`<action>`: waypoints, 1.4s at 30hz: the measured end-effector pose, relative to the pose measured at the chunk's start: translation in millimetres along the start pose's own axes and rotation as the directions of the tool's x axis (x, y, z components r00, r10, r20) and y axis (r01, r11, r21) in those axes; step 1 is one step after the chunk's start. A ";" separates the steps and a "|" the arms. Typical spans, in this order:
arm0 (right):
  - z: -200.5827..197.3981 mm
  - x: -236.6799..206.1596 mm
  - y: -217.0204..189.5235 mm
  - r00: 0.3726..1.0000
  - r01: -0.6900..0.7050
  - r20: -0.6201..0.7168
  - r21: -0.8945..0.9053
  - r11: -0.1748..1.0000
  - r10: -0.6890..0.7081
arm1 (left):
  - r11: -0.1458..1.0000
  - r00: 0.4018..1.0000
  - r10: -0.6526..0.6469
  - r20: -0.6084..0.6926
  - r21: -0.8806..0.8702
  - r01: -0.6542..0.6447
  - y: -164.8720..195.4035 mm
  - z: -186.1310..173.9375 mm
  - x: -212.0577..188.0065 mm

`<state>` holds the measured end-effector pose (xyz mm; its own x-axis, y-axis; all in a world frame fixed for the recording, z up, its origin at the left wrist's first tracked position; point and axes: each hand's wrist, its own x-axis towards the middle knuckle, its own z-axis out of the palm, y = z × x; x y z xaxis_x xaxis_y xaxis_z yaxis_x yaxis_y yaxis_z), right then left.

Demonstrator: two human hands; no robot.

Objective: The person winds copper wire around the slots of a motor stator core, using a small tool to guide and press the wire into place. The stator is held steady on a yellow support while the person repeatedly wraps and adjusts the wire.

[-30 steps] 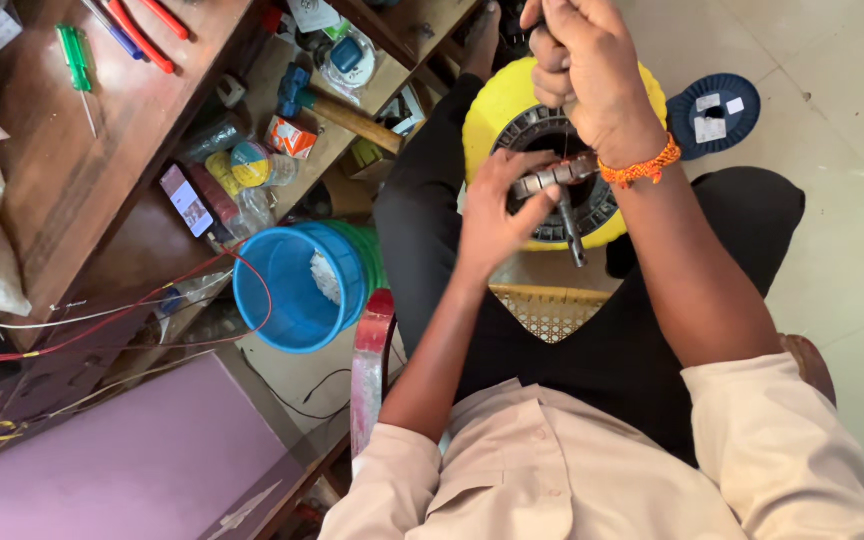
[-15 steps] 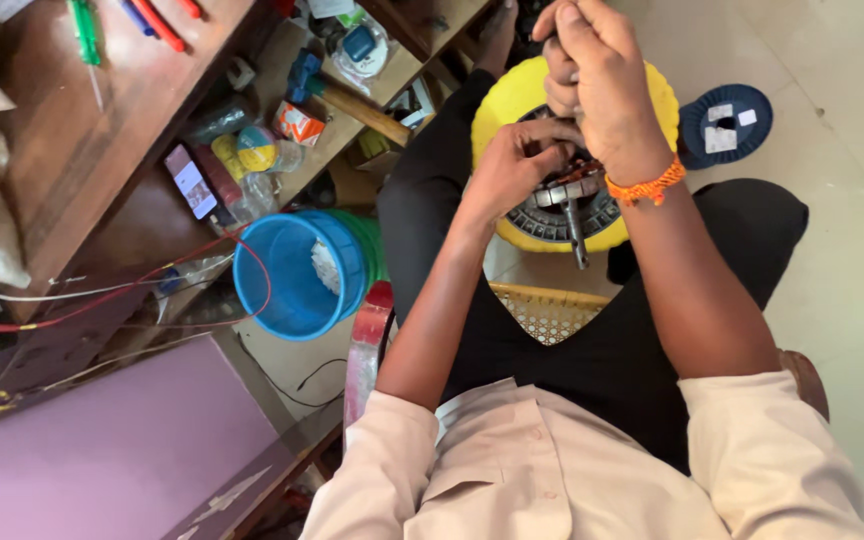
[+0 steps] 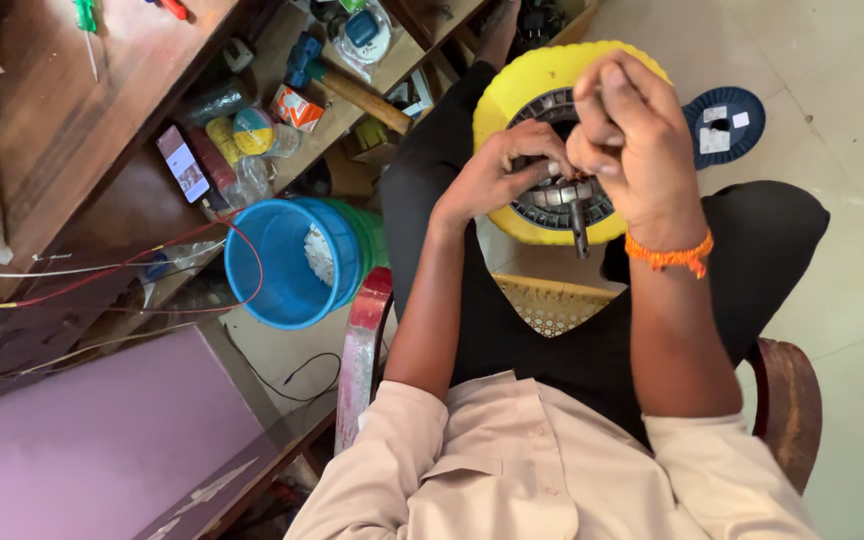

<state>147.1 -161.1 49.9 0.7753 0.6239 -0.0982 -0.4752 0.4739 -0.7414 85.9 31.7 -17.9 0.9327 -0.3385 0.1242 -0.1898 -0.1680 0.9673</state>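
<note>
I see a phone (image 3: pixel 183 163) with lit screen, flat on the wooden shelf well left of the hands. Small orange-white carton (image 3: pixel 297 107) sits nearer, up-left of them. Two white labels (image 3: pixel 720 128) lie on the blue disc just right of them.

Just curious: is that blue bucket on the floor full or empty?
Nearly empty: the blue bucket shows bare blue inside, with only something white against one wall.
</note>
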 end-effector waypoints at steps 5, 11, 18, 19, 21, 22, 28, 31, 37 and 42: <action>2.1 -15.7 8.8 0.998 -0.002 0.066 0.265 0.964 -0.016 | 0.998 0.999 0.017 -0.033 0.054 -0.015 0.2 -1.4 -5.4; 3.0 -36.9 8.8 0.997 -0.015 0.074 -0.013 1.000 0.016 | 0.998 0.998 0.064 0.016 0.002 -0.064 0.1 -7.0 -7.8; -5.7 -70.4 45.8 0.997 0.050 0.041 0.218 0.975 -0.060 | 0.997 0.995 0.058 0.082 -0.051 -0.054 7.3 -6.6 -8.8; -9.0 -72.7 51.5 0.997 0.065 0.035 0.208 0.976 -0.073 | 0.997 0.994 0.060 0.086 -0.047 -0.056 7.9 -6.6 -7.9; -14.3 -77.0 63.6 0.996 0.086 0.014 0.211 0.974 -0.091 | 0.999 0.995 0.052 0.084 -0.015 -0.051 9.0 -6.3 -7.2; -15.7 -80.7 70.4 0.996 0.088 -0.001 0.224 0.971 -0.091 | 0.999 0.996 0.049 0.080 0.000 -0.049 9.9 -6.4 -7.2; -22.6 -98.5 108.1 0.947 0.287 -0.195 0.168 0.943 -0.254 | 0.970 0.997 0.078 -0.005 0.232 -0.075 24.3 3.9 -7.6; -34.6 -102.8 106.5 0.912 0.385 -0.240 0.213 0.898 -0.334 | 0.875 0.986 0.139 -0.088 0.477 -0.081 35.3 24.3 -7.7; -48.3 -105.2 81.1 0.895 0.406 -0.266 0.153 0.901 -0.358 | 0.805 0.916 0.267 -0.301 0.592 -0.040 38.3 59.3 -16.4; -43.0 -92.3 51.4 0.914 0.392 -0.139 0.064 0.918 -0.380 | 0.803 0.919 0.279 -0.279 0.593 -0.063 29.6 60.5 -18.4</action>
<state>69.0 -221.0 -7.7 0.9476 0.3034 0.0997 -0.1592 0.7194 -0.6761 44.7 -23.1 -5.0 0.8899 -0.0999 0.4451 -0.3933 -0.6623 0.6377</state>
